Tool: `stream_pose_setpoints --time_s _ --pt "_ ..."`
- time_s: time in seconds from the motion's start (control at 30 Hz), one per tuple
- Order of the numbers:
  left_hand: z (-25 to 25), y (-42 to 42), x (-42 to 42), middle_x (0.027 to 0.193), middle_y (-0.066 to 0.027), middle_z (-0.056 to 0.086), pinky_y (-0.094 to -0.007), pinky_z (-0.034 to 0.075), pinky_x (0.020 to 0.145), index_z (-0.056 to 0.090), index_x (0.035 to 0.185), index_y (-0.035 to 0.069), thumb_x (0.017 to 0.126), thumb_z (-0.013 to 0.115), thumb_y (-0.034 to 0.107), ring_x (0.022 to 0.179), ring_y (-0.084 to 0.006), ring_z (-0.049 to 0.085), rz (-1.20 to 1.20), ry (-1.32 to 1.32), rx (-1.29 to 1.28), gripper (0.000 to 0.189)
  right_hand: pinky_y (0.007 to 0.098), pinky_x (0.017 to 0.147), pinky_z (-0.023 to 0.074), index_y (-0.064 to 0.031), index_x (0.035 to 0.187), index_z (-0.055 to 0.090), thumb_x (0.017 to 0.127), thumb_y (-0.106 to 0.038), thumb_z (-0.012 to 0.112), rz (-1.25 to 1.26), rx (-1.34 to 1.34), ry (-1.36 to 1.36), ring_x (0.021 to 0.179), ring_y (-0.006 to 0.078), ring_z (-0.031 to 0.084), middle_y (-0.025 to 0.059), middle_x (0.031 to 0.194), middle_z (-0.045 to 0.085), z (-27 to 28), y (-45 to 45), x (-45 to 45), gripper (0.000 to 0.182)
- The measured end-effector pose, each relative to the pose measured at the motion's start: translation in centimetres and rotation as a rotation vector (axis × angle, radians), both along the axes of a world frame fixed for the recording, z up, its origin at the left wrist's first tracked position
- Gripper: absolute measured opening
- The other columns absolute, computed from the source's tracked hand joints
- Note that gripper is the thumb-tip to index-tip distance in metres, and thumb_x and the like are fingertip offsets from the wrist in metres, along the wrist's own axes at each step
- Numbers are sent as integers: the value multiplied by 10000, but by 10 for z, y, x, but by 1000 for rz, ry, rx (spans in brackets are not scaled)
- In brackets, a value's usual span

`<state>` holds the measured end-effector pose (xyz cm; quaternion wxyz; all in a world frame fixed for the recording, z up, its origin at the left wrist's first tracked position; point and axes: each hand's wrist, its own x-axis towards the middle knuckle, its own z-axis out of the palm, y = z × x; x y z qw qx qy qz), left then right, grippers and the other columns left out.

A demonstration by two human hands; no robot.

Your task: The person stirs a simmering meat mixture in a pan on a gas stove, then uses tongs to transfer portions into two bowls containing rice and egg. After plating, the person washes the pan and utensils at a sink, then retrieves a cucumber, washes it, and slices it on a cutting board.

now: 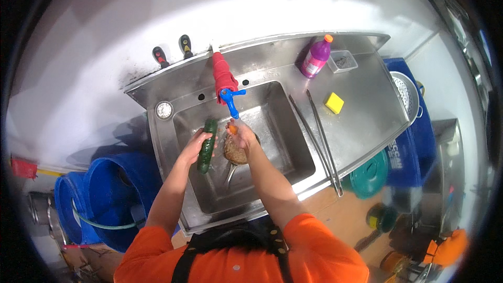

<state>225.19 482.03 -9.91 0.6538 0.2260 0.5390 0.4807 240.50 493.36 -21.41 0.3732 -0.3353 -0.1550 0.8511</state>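
My left hand point(193, 147) is shut around a dark green cucumber point(208, 145), which stands nearly lengthwise over the left half of the stainless steel sink basin point(283, 157). The cucumber's skin looks wet. Just below the blue-handled tap point(232, 104), my right hand point(243, 135) holds a small orange piece point(233, 129), perhaps carrot; my fingers hide most of it. Red cloth point(224, 72) wraps the tap's pipe. Under my right hand, a round brownish pan or strainer point(234, 153) lies in the basin, its metal handle pointing towards me. My right forearm covers part of it.
Long metal tongs point(320, 141) lie along the basin's right rim. On the drainboard sit a yellow sponge point(334, 103), a purple bottle point(316, 57) and a plastic tub point(342, 62). Blue barrels point(114, 200) stand at left. A metal colander point(406, 96) is at right.
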Motion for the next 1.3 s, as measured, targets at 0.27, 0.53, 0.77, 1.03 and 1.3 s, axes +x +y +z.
stream_pose_setpoints --time_s 0.27,0.53,0.77,1.03,1.3 --pt "2 42 71 810 -67 611 -327 514 480 532 1071 61 912 617 426 553 -177 607 -114 -4 21 407 255 446 468 -41 1000 568 874 -210 679 110 21 -535 591 152 605 49 741 608 17 -8 57 238" --pt "-19 -7 92 687 -53 590 -325 499 485 530 1032 60 903 641 456 515 -172 585 -166 -66 23 431 310 690 510 -89 1069 659 776 -154 746 -322 847 -577 750 153 621 54 853 674 211 -16 40 313" --pt "-30 -38 179 950 -51 651 -348 501 732 596 1087 57 949 569 438 844 -165 623 -606 -306 61 406 329 778 523 -66 934 644 696 -170 737 -354 1147 -632 826 225 653 109 875 677 249 -125 95 275" --pt "9 -228 457 775 -30 587 -319 518 618 574 1026 103 942 522 543 628 -168 574 -983 -192 -29 451 385 685 534 -43 971 593 808 -347 704 -846 409 -1231 728 283 680 164 800 675 234 -434 486 363" --pt "50 -385 709 736 -41 535 -315 468 462 518 1101 120 943 433 621 531 -172 531 -1578 -284 -135 533 226 610 460 -112 1073 593 840 -190 717 -1270 148 -789 801 66 588 -26 901 631 131 -871 761 275"
